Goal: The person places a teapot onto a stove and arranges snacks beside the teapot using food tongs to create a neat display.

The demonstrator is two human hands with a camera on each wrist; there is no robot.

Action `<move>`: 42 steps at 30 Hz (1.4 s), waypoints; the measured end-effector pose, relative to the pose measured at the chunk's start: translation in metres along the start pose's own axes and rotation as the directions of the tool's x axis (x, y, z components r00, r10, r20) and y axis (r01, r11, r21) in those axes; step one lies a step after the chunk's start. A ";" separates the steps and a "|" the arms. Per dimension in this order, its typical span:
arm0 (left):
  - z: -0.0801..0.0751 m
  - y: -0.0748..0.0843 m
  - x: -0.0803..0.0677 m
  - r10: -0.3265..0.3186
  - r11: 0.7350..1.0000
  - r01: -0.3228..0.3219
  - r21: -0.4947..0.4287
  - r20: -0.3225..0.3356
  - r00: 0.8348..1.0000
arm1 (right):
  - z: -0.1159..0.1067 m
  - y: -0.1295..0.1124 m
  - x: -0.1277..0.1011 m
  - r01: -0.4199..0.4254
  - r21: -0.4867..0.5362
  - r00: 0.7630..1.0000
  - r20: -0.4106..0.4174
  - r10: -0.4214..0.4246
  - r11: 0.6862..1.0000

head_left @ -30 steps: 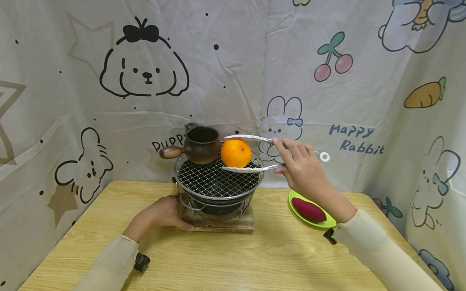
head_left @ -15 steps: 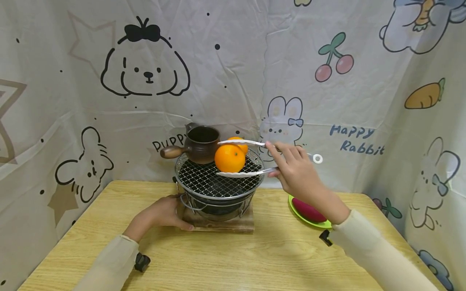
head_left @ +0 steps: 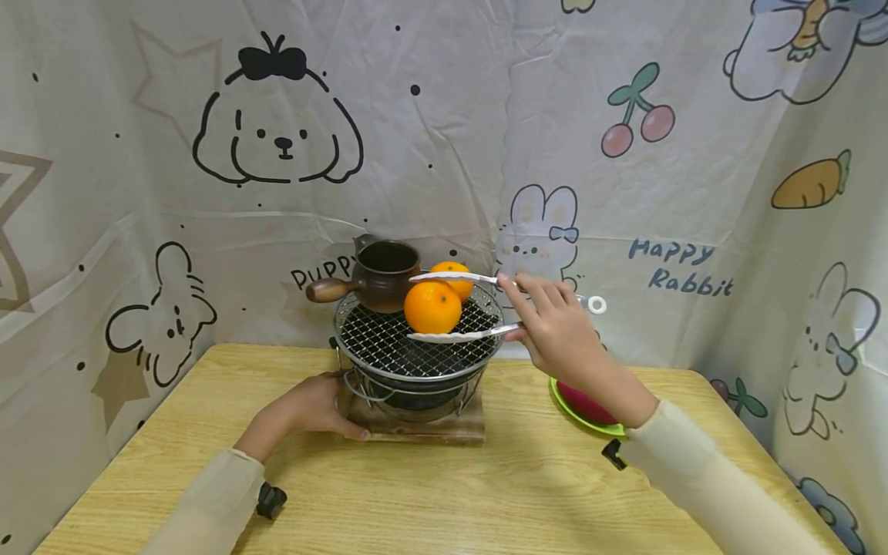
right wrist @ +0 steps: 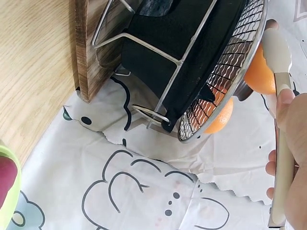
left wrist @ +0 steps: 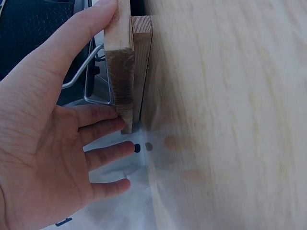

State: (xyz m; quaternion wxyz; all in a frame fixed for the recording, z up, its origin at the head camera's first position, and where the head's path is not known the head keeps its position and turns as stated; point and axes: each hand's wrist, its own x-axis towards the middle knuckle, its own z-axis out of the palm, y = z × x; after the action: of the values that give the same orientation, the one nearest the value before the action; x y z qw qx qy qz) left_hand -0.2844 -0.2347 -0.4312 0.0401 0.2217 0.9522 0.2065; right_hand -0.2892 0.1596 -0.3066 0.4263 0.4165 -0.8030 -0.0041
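My right hand [head_left: 558, 320] grips a pair of tongs [head_left: 458, 337], whose pale tips lie on either side of an orange [head_left: 432, 308] over the round wire grill rack [head_left: 388, 347]. Whether this orange touches the mesh I cannot tell. Behind it sits a second orange [head_left: 458, 285], partly hidden by the tongs. A brown clay pot [head_left: 385, 281] with a wooden side handle stands at the rack's back left. Low at the left, my left hand [head_left: 308, 405] holds the corner of the wooden base [left wrist: 120, 62], thumb along its front and two fingertips against its end.
A dark stove bowl [right wrist: 158, 52] in a wire frame stands on the base. To the right lies a green plate [head_left: 581, 416] with a dark red sweet-potato-shaped thing [head_left: 590, 402], partly behind the right forearm. A printed cloth [head_left: 444, 139] hangs close behind the table [head_left: 416, 501].
The right hand has moved left and slightly down and nearer with the tongs and one orange, bringing the second orange into sight behind. The left hand has stayed at the base.
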 end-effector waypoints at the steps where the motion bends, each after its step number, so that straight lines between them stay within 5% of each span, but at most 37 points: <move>1: 0.000 0.000 0.000 -0.002 1.000 0.002 -0.002 0.002 1.000 | 0.000 0.000 0.000 -0.003 0.002 1.000 0.005 0.003 1.000; 42: 0.005 -0.006 0.002 -0.009 1.000 0.009 -0.004 -0.031 0.999 | 0.015 -0.003 -0.005 -0.030 -0.037 0.998 0.047 0.031 0.999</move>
State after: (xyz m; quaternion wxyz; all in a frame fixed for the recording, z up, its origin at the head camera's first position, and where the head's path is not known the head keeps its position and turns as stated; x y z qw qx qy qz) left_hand -0.2875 -0.2373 -0.4386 0.0267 0.2143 0.9532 0.2117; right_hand -0.2956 0.1557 -0.3209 0.4144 0.3961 -0.8190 -0.0222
